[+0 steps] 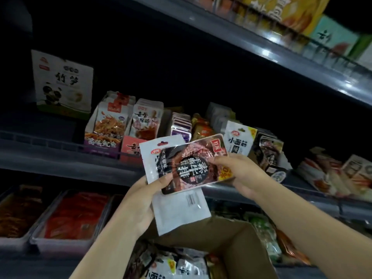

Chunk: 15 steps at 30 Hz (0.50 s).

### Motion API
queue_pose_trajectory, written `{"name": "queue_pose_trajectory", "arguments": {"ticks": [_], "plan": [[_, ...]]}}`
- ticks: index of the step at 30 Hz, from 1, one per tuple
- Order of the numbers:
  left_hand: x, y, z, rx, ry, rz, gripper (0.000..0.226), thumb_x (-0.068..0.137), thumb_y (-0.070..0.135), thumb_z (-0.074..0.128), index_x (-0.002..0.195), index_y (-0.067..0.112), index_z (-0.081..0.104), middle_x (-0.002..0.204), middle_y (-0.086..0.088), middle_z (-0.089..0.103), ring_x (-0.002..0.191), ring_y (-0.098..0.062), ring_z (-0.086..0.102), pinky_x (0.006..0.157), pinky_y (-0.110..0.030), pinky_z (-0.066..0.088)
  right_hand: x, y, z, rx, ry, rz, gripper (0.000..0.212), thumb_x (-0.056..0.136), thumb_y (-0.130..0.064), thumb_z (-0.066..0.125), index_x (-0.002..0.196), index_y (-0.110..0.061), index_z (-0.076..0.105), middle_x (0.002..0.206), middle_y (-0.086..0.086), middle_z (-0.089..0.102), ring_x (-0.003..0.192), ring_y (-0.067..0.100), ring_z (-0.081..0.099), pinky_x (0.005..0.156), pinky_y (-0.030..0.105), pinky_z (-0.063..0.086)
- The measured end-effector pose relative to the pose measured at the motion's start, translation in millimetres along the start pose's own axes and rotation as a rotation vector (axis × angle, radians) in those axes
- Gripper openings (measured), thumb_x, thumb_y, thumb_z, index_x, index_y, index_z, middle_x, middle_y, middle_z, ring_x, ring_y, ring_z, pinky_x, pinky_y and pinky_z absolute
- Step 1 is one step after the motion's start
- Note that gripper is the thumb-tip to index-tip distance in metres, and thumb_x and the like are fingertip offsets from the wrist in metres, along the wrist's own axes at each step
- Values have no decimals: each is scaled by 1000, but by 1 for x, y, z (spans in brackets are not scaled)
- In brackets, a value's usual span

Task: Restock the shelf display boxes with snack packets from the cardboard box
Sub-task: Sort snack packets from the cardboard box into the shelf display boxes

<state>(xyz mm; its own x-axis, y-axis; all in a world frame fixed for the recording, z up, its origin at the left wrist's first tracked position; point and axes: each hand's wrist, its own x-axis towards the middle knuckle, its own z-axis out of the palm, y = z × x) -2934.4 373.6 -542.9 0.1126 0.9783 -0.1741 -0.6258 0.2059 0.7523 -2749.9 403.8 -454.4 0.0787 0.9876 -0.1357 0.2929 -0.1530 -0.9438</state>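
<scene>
A: What is being held?

B: A dark red snack packet [198, 165] is pinched at its right edge by the right hand [240, 174], thumb on the printed face and fingers curled behind. It is laid across a stack of white packets [177, 206], which is gripped from the left by the left hand [144, 200], its thumb curled over the front and pressed against the red packet's lower corner.

A: Where are the packets held?

B: They are raised in front of the middle shelf [60, 160], above the open cardboard box [237, 244]. More white packets [181, 266] are seen inside that box.

A: And what is found around them?

B: Display boxes are lined up on the shelf behind: a purple box [103, 142] of orange-fronted packets, a pink box [130, 147] beside it, a white packet row [239, 140] further right. A panda-printed carton [63, 83] is stood at the far left. Red trays [76, 214] are set out on the shelf below.
</scene>
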Motion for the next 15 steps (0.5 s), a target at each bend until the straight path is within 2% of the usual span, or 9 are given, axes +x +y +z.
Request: {"name": "queue_pose_trajectory", "arguments": {"ticks": [1, 2, 4, 6, 9, 11, 12, 14, 15], "plan": [[-4, -1, 4, 23, -11, -11, 34, 74, 16, 68, 108, 11, 68, 102, -12, 74, 83, -25, 73, 67, -37, 58, -2, 3, -6, 6, 1, 1, 12, 85, -18, 69, 94, -11, 69, 92, 4, 75, 88, 19, 70, 82, 31, 53], [-3, -4, 6, 58, -23, -18, 37, 72, 21, 68, 107, 11, 68, 100, -12, 75, 80, -25, 73, 65, -37, 58, -6, 6, -12, -20, 3, 3, 12, 86, -20, 68, 96, -13, 69, 91, 2, 75, 81, 15, 70, 68, 26, 54], [-1, -8, 11, 91, -41, -65, 40, 73, 30, 68, 106, 8, 69, 99, -14, 75, 84, -27, 73, 72, -39, 57, -14, 10, -23, -186, 1, 10, 9, 88, -28, 67, 94, -20, 68, 89, -3, 75, 69, 11, 65, 47, 19, 42], [4, -13, 19, 115, -40, -107, 32, 87, 33, 61, 100, 5, 69, 106, -19, 72, 85, -25, 73, 75, -35, 57, -21, 14, -36, -295, -45, 19, 6, 89, -31, 66, 87, -25, 65, 83, -6, 74, 62, 7, 58, 43, 17, 33], [26, -25, 30, 94, 37, -12, 47, 104, 38, 32, 84, 7, 62, 114, -26, 67, 62, -10, 69, 59, -25, 52, -27, 23, -50, -221, -96, 17, 6, 91, -25, 64, 85, -25, 62, 80, -7, 72, 52, 1, 54, 41, 16, 28], [36, -38, 33, 75, 127, -16, 50, 105, 38, 24, 87, 9, 60, 103, -18, 71, 48, -6, 65, 50, -22, 50, -32, 33, -58, -170, -95, 38, 7, 92, -22, 63, 85, -24, 61, 80, -7, 71, 54, 2, 54, 43, 17, 26], [40, -44, 35, 108, 141, -48, 49, 106, 35, 23, 95, 6, 61, 95, -9, 72, 43, -4, 63, 46, -21, 49, -35, 38, -63, -143, -95, 50, 6, 92, -20, 62, 87, -23, 62, 81, -7, 71, 56, 3, 54, 42, 16, 25], [32, -58, 45, 185, 71, -116, 47, 106, 33, 27, 113, 2, 61, 79, -5, 75, 55, -11, 70, 44, -20, 49, -40, 47, -74, -89, -104, 73, 4, 93, -18, 61, 91, -20, 62, 82, -5, 71, 53, 2, 52, 39, 15, 24], [21, -63, 53, 193, 52, -133, 45, 105, 32, 28, 117, 2, 60, 82, -11, 76, 69, -18, 73, 42, -18, 49, -41, 51, -82, -64, -103, 81, 4, 93, -17, 61, 92, -20, 62, 82, -4, 70, 51, 1, 51, 38, 14, 24]]}}
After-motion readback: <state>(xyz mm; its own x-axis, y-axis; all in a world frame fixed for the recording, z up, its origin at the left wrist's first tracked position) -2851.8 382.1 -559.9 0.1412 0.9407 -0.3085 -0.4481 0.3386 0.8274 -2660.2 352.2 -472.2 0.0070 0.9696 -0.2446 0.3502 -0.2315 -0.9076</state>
